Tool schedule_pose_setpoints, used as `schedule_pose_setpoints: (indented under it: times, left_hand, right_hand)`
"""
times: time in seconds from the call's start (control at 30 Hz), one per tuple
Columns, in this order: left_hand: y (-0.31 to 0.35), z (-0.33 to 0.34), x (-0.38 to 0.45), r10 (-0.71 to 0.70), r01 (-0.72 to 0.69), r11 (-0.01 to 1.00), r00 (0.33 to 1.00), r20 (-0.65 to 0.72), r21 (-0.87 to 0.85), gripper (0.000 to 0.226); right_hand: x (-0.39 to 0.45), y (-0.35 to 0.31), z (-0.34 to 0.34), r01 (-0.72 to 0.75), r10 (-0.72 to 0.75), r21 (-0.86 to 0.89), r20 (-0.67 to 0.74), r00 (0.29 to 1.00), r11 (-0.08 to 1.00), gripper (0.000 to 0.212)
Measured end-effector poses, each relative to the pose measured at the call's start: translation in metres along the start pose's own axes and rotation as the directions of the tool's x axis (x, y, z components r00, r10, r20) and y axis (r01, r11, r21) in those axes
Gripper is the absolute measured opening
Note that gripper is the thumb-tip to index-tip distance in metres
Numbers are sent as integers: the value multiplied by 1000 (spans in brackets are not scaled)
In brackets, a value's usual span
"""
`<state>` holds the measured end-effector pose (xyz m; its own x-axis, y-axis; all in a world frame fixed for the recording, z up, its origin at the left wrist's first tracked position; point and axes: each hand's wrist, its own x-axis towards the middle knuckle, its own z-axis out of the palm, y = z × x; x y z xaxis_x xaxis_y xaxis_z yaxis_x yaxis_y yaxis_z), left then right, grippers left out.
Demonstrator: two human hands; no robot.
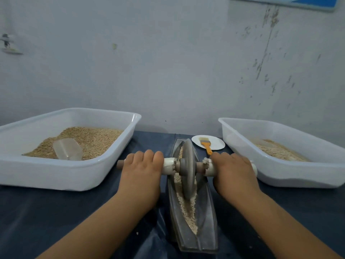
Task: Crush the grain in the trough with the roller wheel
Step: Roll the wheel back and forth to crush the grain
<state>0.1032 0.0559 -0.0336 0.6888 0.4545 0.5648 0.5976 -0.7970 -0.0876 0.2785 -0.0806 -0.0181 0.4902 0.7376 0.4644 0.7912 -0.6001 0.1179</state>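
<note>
Hands on the axle, one each side of the roller wheel (pixel 187 169). Left hand (pixel 142 171) lies palm down over the left handle, fingers curled over its top and gripping it; the bare wooden end of the handle shows just beyond the outer edge of that hand. Right hand (pixel 232 172) grips the right handle the same way, fingers wrapped over the white sleeve. Wheel stands upright between the two hands, its lower rim down in the trough (pixel 205 217), which runs lengthwise away from the person on the dark desk (pixel 56 212). Grain (pixel 187 208) lies along the trough groove, pale and broken, mostly nearer the person than the wheel.

Left of the left hand: white tray (pixel 56 176) of whole grain with a clear scoop (pixel 68 148) lying in it. Right of the right hand: second white tray (pixel 302 176) with a thin layer of grain. Beyond the right hand: white plate (pixel 214 142) carrying an orange-handled brush (pixel 206 145).
</note>
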Motion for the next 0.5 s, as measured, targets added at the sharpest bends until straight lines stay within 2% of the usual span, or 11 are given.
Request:
schedule_pose_setpoints:
  times: [0.17,0.27,0.37,0.43,0.5]
  left_hand:
    - [1,0,38,-51,55,998,990,135,-28,31]
    - [-3,3,25,-65,71,996,992,110,-50,36]
    - [-7,10,4,-13,13,999,1000,0,-47,42]
    - [-8,12,4,-10,8,999,999,-47,-43,41]
    - [-7,10,15,-41,43,998,999,36,-45,36]
  right_hand:
    - [25,1,2,-34,34,-3,106,994,999,18]
    - [15,3,1,17,-14,-39,55,998,999,20]
    - [1,4,5,56,-62,-127,-46,997,990,23]
    - [5,5,5,46,-50,-129,-33,998,991,21]
    - [19,5,5,29,-25,-91,38,999,995,17]
